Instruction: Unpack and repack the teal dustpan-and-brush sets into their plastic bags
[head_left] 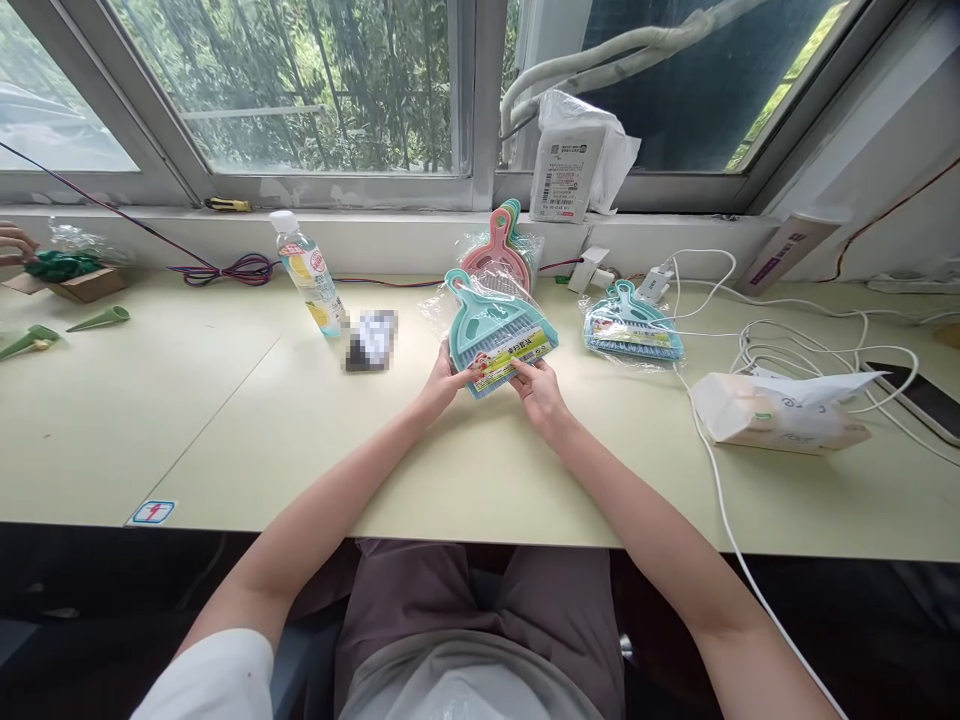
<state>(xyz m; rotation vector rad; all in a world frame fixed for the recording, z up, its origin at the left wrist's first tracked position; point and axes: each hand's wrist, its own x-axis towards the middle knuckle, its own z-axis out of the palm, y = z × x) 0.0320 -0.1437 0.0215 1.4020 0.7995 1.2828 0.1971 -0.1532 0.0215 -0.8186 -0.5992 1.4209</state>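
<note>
Between my two hands I hold a teal dustpan and brush set point(491, 325) in a clear wrapper, with a yellow label across its lower part. My left hand point(442, 385) grips its lower left corner, thumb over the label. Along the bottom right edge, my right hand point(541, 395) pinches it with thumb and fingers. Just behind stands a stack of wrapped dustpans, a pink dustpan point(499, 250) in front and green ones behind. To the right lies another wrapped teal dustpan set point(634, 328) on the table.
A drink bottle point(309, 275) stands left, near a blurred-out item point(370, 340). On the right are a tissue pack point(780, 412), tangled white cables point(795, 350) and a phone point(919, 400). Another person's hand point(15, 243) is at far left beside a small cardboard box point(90, 285).
</note>
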